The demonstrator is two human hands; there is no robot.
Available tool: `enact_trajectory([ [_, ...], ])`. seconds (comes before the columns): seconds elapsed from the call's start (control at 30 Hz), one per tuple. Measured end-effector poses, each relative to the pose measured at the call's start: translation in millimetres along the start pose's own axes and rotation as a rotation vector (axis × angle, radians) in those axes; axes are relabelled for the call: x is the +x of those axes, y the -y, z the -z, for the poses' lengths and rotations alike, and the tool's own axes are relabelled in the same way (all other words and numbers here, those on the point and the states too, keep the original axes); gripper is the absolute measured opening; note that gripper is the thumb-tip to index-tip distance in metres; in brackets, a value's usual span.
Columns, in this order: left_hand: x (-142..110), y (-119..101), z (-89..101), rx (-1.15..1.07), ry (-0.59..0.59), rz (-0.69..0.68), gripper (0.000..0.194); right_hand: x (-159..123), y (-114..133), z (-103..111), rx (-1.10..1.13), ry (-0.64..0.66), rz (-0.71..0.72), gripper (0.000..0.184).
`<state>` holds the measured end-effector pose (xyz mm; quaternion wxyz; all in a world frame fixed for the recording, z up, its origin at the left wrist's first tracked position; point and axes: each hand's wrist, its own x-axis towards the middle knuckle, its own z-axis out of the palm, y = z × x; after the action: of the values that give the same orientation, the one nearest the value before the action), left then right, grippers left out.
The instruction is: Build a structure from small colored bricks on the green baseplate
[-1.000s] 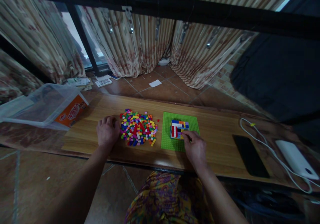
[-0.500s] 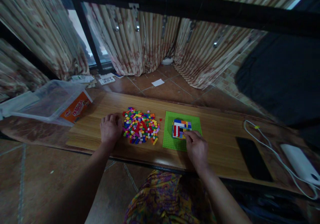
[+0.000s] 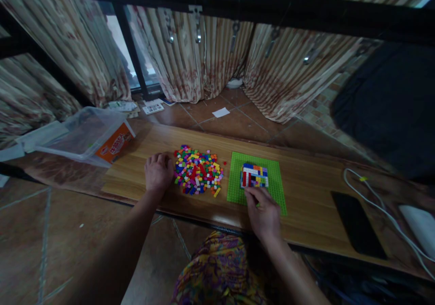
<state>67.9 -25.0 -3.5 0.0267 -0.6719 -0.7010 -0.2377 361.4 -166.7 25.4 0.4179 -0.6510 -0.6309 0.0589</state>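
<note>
Head view: Right hand [image 3: 264, 212] at a brick assembly [image 3: 260, 171].
The right thumb and forefinger were together at the assembly's near edge, any brick between them indiscernible; the assembly lay just beyond, on a green baseplate [image 3: 278, 182]. The left hand [image 3: 159, 171] rested curled beside loose bricks [image 3: 197, 172], its grip indeterminable.

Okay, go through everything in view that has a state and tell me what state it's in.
Loose bricks: spread in a pile
Green baseplate: lying flat
Brick build: on the baseplate, upper surface uneven
Clear tub: open
Black phone-like slab: flat, face dark
Left hand: resting beside pile
Right hand: fingertips at build's near edge
</note>
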Motion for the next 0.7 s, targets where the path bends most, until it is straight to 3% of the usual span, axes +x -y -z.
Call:
enact_trajectory([
  [0.3, -2, -1, 1.1, 0.012, -0.002, 0.011, 0.029, 28, 27, -43, -0.018, 0.203, 0.025, 0.025],
  [0.7, -3, -1, 0.0, -0.012, -0.002, 0.028, 0.03, 77, 22, -71, -0.278, 0.417, -0.01, 0.027],
])
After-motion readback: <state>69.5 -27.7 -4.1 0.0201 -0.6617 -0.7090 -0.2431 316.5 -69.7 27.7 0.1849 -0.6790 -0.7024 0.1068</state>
